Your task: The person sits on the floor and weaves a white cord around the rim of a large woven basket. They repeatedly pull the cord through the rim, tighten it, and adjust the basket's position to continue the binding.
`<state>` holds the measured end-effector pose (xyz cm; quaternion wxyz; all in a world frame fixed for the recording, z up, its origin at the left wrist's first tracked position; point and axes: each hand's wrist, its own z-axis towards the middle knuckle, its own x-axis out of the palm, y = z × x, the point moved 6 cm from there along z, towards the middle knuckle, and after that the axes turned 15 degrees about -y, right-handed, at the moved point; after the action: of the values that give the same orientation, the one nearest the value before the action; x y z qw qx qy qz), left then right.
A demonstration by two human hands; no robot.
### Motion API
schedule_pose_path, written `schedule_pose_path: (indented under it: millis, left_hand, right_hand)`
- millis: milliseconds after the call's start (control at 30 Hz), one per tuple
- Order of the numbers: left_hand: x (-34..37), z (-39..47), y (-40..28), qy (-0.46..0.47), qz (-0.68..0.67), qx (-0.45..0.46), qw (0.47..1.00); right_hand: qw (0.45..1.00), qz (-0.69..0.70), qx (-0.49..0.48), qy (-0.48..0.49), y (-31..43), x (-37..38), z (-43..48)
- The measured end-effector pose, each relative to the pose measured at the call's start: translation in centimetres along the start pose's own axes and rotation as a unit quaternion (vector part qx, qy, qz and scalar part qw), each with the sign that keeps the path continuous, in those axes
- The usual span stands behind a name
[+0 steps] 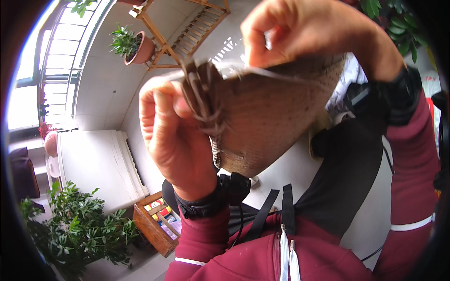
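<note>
A brown woven piece (270, 112), perhaps a fan or basket of plant fibre, is raised in front of my body, tilted, with a bundled, cord-wrapped end (207, 95) at its left. My left hand (175, 140) pinches that bundled end between thumb and fingers. Above the upper edge, my right hand (270, 38) has its thumb and index finger pinched together, blurred by motion. A pale thin strand (267, 72) runs from the bundle along the upper edge, passing beneath the right fingertips; whether they grip it is unclear.
Potted plants stand at the upper left (142, 47) and lower left (81, 224). A wooden rack (161, 42) is beyond the hands. Below the white cabinet (95, 165) sits a wooden box (151, 224) with packets inside. My legs (351, 175) are beneath the woven piece.
</note>
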<state>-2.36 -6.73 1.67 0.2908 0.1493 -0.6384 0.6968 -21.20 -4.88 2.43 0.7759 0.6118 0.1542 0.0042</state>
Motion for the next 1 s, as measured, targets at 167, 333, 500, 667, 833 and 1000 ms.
schedule_pose_path:
  millis: [167, 333, 500, 667, 833, 1000]
  left_hand:
    - [0.1, -0.1, -2.2, 0.143, -0.034, -0.038, 0.988]
    - [-2.5, -2.5, -3.9, -0.018, 0.129, -0.013, 0.991]
    - [-3.8, -5.3, -4.6, 0.093, 0.008, 0.044, 0.995]
    - [-6.7, -6.0, -6.0, 0.260, -0.045, 0.037, 0.964]
    - [-8.4, -7.2, -6.6, 0.261, -0.060, 0.029, 0.963]
    - [-9.3, -7.6, -7.1, 0.257, -0.075, 0.022, 0.963]
  right_hand:
    - [0.981, 0.044, 0.017, -0.188, 1.1, 2.0, -2.3]
    - [0.973, -0.118, -0.146, -0.131, 3.8, 5.6, -2.5]
    - [0.940, -0.260, -0.195, -0.099, 5.7, 7.4, -3.2]
    - [0.925, -0.263, -0.254, -0.101, 5.7, 11.8, -5.1]
    - [0.923, -0.262, -0.276, -0.052, 6.7, 14.0, -5.3]
    - [0.916, -0.174, -0.349, -0.095, 6.9, 14.4, -5.0]
